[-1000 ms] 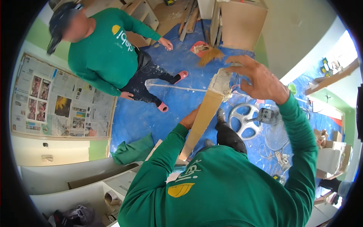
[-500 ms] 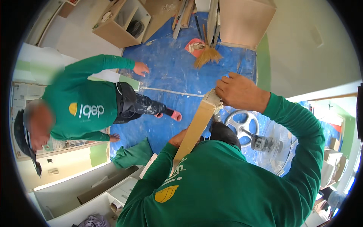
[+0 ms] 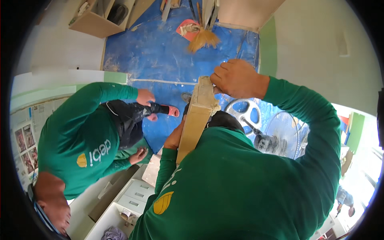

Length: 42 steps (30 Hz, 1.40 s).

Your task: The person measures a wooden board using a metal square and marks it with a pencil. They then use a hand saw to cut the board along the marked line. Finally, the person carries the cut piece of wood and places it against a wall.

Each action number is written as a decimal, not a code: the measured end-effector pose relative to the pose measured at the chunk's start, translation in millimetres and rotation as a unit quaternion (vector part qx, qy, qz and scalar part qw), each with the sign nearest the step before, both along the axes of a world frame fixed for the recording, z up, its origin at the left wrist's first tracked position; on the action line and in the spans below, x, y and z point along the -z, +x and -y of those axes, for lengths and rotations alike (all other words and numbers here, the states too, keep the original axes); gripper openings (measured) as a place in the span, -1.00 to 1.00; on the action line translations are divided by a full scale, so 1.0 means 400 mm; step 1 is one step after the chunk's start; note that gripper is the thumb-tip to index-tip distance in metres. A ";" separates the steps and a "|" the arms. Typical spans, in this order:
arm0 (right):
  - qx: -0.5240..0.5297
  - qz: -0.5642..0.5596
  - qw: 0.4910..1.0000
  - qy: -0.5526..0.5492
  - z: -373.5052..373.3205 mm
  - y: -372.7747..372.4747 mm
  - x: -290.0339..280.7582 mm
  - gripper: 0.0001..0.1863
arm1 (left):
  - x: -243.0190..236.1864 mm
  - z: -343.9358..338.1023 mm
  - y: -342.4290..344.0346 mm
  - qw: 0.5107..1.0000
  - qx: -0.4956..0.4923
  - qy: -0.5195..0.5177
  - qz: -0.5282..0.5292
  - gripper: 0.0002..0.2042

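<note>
A long, tan, board-like piece (image 3: 193,127) stands tilted in front of my chest. Rough pale filler (image 3: 204,91) coats its far end. My left hand (image 3: 175,136) is closed against the left side of this piece, its fingers partly hidden behind it. At the far end, my right hand (image 3: 239,79) is closed with curled fingers beside the filler; whatever it grips is hidden by the fingers.
A co-worker in a green shirt (image 3: 90,138) bends at the left, above white drawers (image 3: 134,196). A pedestal fan (image 3: 276,142) with a grey wheel-shaped base stands right of my legs. A broom (image 3: 204,40) and red dustpan (image 3: 187,29) lie on the blue floor sheet (image 3: 156,52).
The view has shifted, with the board-like piece now farther left in it. The co-worker has bent lower and come nearer the drawers. Both my hands stay at the piece.
</note>
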State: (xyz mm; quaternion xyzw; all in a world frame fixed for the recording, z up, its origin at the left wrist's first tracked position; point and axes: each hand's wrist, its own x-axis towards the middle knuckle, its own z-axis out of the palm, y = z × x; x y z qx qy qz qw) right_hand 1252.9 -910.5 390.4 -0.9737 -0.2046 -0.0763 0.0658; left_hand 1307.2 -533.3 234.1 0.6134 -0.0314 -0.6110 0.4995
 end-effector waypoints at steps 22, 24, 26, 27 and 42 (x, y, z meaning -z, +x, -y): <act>0.171 0.063 0.981 0.069 0.133 0.617 0.021 -0.67 | 0.122 0.256 0.743 0.995 -0.020 -0.086 -0.040 -0.22; 0.201 0.072 0.973 0.083 0.133 0.638 0.021 -0.68 | 0.119 0.265 0.808 0.995 -0.016 -0.088 -0.042 -0.21; 0.226 0.061 0.966 0.110 0.140 0.662 0.016 -0.66 | 0.119 0.282 0.872 0.995 -0.011 -0.090 -0.046 -0.20; 0.238 0.056 0.962 0.124 0.142 0.677 0.010 -0.65 | 0.120 0.298 0.909 0.995 -0.006 -0.091 -0.045 -0.19; 0.464 -0.167 0.808 0.322 0.409 1.152 0.336 -0.47 | 0.201 0.494 1.715 0.991 -0.115 0.063 -0.015 -0.12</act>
